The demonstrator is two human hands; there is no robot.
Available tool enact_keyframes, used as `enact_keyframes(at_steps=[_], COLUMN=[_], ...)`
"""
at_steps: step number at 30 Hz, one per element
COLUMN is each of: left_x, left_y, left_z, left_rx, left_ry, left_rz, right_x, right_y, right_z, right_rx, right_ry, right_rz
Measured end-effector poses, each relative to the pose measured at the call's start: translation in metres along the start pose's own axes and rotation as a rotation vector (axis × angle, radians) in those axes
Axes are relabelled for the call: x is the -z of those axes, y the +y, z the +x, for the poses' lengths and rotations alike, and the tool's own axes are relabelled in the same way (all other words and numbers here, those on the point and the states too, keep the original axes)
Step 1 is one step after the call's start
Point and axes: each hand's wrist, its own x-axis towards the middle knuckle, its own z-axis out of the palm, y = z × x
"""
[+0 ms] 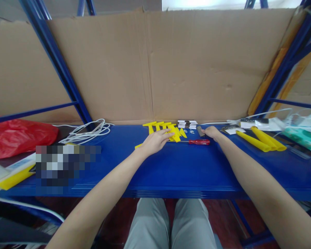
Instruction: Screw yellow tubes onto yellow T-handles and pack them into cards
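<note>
My left hand (156, 141) lies over a group of yellow plastic pieces (174, 132) near the back of the blue shelf, its fingers stretched out and touching them. Some of these pieces are T-shaped (150, 128); the hand partly hides the group. My right hand (211, 132) has its fingers closed at the end of a small grey-brown block (200, 131). Between the hands lies a screwdriver (199, 142) with a red handle, its shaft pointing left. Small white bits (192, 131) sit beside the yellow pieces, in front of a stack of white-and-dark packs (187, 124).
Yellow tapered tubes (264, 139) and flat packages (254, 122) lie at the right. Coiled white cable (93, 130), a red plastic bag (23, 136) and a blurred-out patch (59, 164) are at the left. Cardboard (197, 65) walls the back between blue posts (59, 65).
</note>
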Motion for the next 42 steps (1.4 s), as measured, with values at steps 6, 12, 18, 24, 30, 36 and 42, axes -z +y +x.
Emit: enact_keyframes(at_steps=[6,12,18,24,30,36,42], left_x=[0.0,-0.001,-0.001,-0.002,-0.006,-0.006,-0.005], left_y=[0.001,-0.001,-0.001,-0.002,-0.002,0.0,0.002], left_z=[0.0,0.0,0.0,-0.001,-0.001,-0.001,-0.001], left_rx=[-0.003,-0.009,-0.003,0.001,-0.007,-0.013,-0.012], left_ry=[0.006,0.019,0.013,0.004,0.011,0.001,-0.007], left_rz=[-0.002,-0.004,0.001,0.019,0.02,0.019,0.01], right_x=[-0.004,0.0,0.004,0.001,-0.001,0.001,0.007], right_y=[0.005,0.005,0.001,-0.001,-0.005,-0.006,-0.003], right_z=[0.006,0.006,-0.002,-0.001,0.0,-0.001,-0.007], right_rx=[0.017,0.066,0.172,0.208,0.186,0.202,0.244], right_ry=[-0.017,-0.059,-0.061,-0.125,-0.17,-0.165,-0.007], right_rz=[-0.129,-0.317,-0.437,-0.517,-0.546,-0.521,-0.409])
